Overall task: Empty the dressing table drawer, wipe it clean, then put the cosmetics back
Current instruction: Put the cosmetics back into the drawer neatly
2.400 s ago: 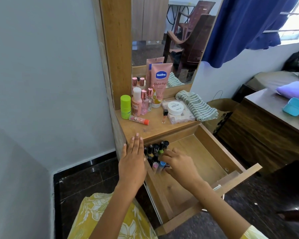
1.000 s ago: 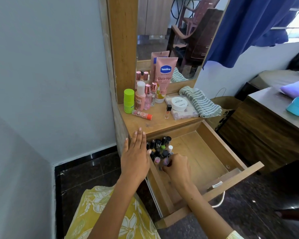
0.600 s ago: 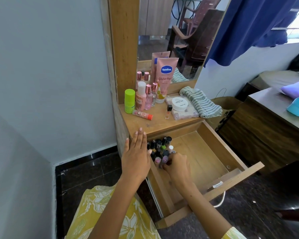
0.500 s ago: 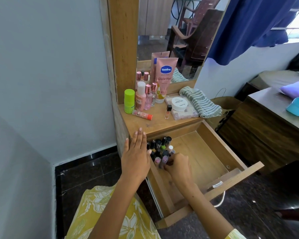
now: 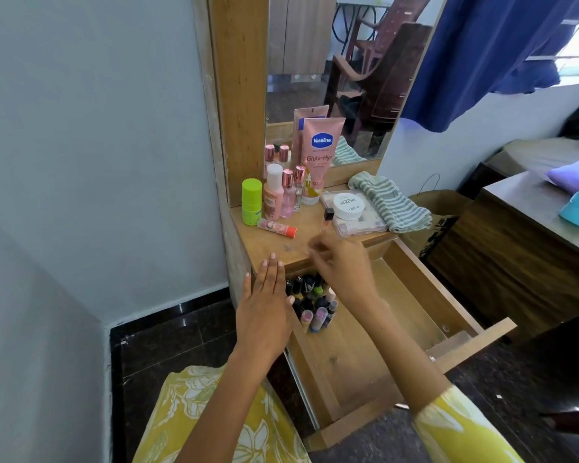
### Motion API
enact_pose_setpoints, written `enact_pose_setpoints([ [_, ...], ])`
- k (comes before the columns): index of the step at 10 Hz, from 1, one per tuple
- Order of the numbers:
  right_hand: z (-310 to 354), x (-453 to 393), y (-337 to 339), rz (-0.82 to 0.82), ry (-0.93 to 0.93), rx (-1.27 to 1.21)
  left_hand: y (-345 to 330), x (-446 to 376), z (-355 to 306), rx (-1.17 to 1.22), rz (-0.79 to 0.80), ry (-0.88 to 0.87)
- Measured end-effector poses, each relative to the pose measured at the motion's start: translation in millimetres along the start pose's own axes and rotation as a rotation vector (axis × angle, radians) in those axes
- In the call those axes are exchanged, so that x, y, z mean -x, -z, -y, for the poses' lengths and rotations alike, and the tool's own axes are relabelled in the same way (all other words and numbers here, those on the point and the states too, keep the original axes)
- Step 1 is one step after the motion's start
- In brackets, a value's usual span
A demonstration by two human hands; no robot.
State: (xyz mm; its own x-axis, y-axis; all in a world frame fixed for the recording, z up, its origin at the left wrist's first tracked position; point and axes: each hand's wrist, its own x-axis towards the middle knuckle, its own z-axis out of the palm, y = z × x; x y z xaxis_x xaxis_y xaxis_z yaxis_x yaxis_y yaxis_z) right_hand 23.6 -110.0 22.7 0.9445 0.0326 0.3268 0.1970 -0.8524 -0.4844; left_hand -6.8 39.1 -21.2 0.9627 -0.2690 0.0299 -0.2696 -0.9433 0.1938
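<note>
Pale wooden drawer (image 5: 411, 295) stands pulled out; small round-capped nail polish bottles (image 5: 311, 302) cluster upright in its back left corner. Left hand (image 5: 264, 309) lies flat, fingers straight, on the drawer's left rim. Right hand (image 5: 341, 265), blurred, hovers over the matte wooden tabletop (image 5: 281, 245), fingers loosely bent, holding nothing visible. Glossy pink lotion tube (image 5: 320, 148) and striped green-white cloth (image 5: 391, 202) stand behind.
</note>
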Motion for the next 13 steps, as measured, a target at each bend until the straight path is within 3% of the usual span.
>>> enact_pose_setpoints([
  [2,9,-48,-37,0.127,0.078,0.136,2,1,0,0.015,-0.014,-0.010],
  [4,-2,-26,-13,0.092,-0.089,0.268,-2,0,1,0.007,-0.030,-0.016],
  [7,-64,47,9,0.177,-0.376,-0.078,-4,0,2,0.036,-0.035,-0.013],
  [8,-77,55,-1,0.240,-0.459,-0.073,-4,0,2,0.029,-0.029,-0.011],
  [10,-86,52,-23,0.378,-0.449,0.010,-4,-1,2,0.023,-0.029,-0.013],
  [13,-89,51,-24,0.436,-0.427,0.066,-5,0,1,0.012,-0.027,-0.009],
])
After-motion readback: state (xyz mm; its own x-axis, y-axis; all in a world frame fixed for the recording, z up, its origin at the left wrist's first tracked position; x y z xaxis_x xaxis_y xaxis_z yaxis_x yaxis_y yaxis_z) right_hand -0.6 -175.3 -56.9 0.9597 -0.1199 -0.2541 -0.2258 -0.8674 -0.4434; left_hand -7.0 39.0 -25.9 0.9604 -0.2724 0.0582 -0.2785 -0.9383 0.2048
